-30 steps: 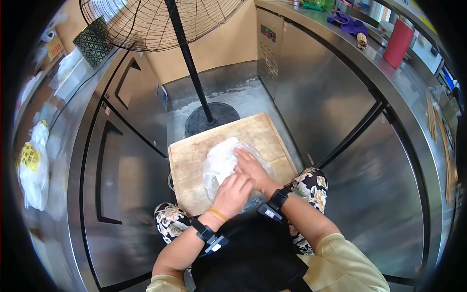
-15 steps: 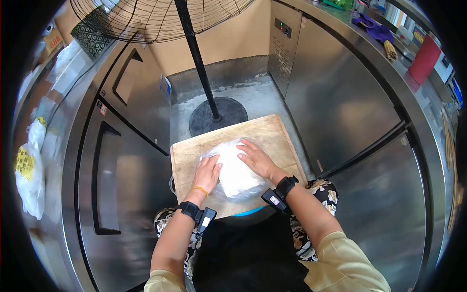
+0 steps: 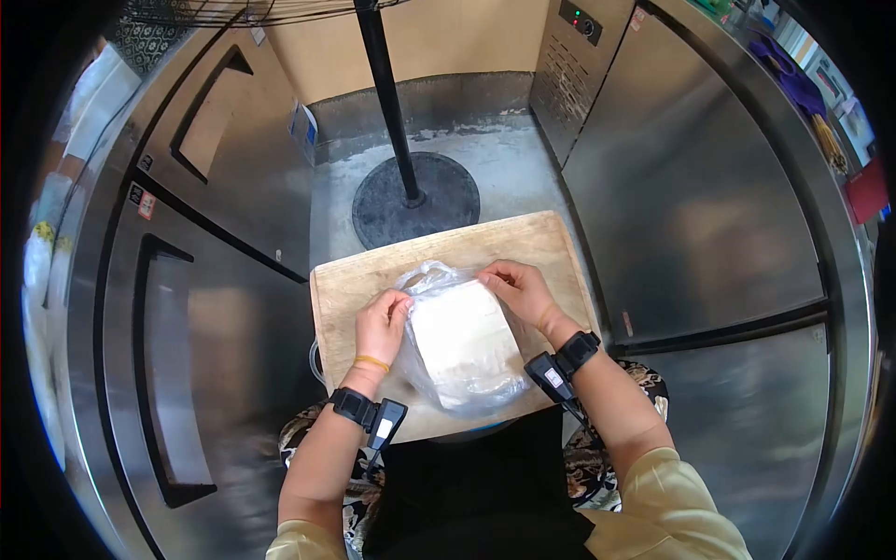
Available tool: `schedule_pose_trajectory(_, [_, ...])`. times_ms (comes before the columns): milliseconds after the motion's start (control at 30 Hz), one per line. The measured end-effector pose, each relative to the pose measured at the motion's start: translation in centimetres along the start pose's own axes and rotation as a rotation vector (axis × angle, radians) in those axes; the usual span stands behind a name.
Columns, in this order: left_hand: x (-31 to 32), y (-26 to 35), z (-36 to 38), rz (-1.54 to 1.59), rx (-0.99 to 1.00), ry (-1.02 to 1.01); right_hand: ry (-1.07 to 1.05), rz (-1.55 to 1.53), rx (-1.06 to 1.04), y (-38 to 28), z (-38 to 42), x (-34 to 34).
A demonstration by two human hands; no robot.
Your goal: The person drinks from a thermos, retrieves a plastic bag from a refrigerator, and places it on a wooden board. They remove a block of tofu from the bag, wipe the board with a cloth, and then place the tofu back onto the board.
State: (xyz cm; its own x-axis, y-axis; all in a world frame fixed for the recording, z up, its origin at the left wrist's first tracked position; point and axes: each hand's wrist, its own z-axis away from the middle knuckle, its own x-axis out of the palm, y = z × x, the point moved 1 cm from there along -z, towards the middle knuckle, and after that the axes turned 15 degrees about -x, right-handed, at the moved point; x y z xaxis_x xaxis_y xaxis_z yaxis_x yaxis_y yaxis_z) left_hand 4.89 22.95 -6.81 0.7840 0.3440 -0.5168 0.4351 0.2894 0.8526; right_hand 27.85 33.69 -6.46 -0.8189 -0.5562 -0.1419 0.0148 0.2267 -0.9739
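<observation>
A clear plastic bag holding a pale white slab (image 3: 462, 343) lies at the middle of the worn wooden cutting board (image 3: 350, 280), its bottom reaching the near edge. The left hand (image 3: 381, 325) pinches the bag's left side and the right hand (image 3: 519, 289) pinches its top right, both closed on film, likely to pull it taut over the slab

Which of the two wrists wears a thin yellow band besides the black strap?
The left hand: a thin yellow band circles its wrist above the black strap. The right hand shows only its black wrist strap.
</observation>
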Motion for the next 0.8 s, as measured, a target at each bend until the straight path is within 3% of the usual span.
schedule_pose_trajectory(200, [1.6, -1.1, -1.9, -0.313, -0.104, 0.009, 0.039, -0.135, 0.186, 1.9, -0.4, -0.2])
schedule_pose_trajectory(300, [2.5, -1.2, -2.6, -0.379, -0.032, 0.064, 0.124, -0.289, 0.124, 0.4, 0.1, 0.4])
schedule_pose_trajectory(400, [1.7, -0.9, -2.1, -0.271, -0.005, -0.027, 0.040, -0.199, 0.150, 2.3, 1.5, 0.2])
schedule_pose_trajectory(500, [0.6, -1.7, -0.1, -0.246, 0.077, -0.144, -0.004, 0.310, 0.006, 3.0, 2.8, -0.3])
schedule_pose_trajectory(600, [0.5, -2.8, 2.5, -0.358, 0.250, -0.030, -0.035, 0.617, -0.143, 2.9, 3.1, -0.9])
schedule_pose_trajectory(733, [0.2, -4.0, 6.2, -0.035, -0.098, -0.213, -0.118, 0.875, -0.114, 3.0, 5.4, -1.0])
schedule_pose_trajectory(800, [-0.8, -1.9, 9.0, -0.106, 0.109, -0.108, -0.134, 0.850, -0.151, 2.5, 7.6, -1.1])
